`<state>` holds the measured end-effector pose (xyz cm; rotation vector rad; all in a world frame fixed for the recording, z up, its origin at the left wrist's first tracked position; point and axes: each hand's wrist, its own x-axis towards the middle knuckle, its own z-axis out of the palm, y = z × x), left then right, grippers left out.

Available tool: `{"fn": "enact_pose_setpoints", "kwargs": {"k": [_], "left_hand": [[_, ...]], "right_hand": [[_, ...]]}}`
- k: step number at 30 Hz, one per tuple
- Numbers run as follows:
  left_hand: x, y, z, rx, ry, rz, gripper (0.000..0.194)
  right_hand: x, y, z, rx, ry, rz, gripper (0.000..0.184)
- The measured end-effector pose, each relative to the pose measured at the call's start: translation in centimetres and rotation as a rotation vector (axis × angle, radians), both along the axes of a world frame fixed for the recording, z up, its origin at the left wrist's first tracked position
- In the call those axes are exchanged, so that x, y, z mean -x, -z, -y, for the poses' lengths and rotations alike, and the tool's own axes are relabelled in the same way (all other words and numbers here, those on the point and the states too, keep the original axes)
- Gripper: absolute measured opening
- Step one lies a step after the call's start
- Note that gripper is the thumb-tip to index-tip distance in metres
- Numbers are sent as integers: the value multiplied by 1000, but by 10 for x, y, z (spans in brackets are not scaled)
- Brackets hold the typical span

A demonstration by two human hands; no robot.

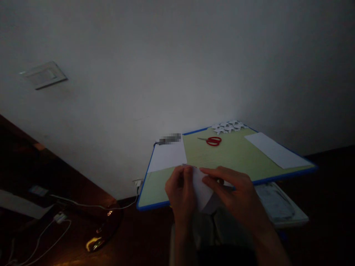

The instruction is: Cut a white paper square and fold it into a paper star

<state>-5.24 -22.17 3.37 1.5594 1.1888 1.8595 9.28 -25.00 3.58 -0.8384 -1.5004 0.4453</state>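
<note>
Just over the near edge of the table, a folded piece of white paper [202, 190] is held between both hands. My left hand [181, 190] is closed on its left side, thumb and fingers pinching near the top. On the right side, my right hand [235, 188] pinches the paper between thumb and forefinger. Part of the paper is hidden behind the fingers. Beyond the hands, red-handled scissors [213, 141] lie on the green tabletop [227, 155], blades pointing left.
Several folded white paper pieces [229, 126] cluster at the table's far corner. White sheets lie at the right [277, 149] and left [169, 157], with a pixelated object [170, 139] above the left one. A wall [177, 74] stands behind; white cables [91, 206] run at left.
</note>
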Motion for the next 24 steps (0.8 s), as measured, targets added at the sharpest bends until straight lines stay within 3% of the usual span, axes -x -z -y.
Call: {"fn": "enact_pose_setpoints", "kwargs": {"k": [15,24], "left_hand": [[-4,-3,5,49,18,73,30],[-7,0,5,98,86,-59,42]], "right_hand": [[0,3,0,-28,-87,-31,33],[4,3,1,-11,95,-131,31]]}}
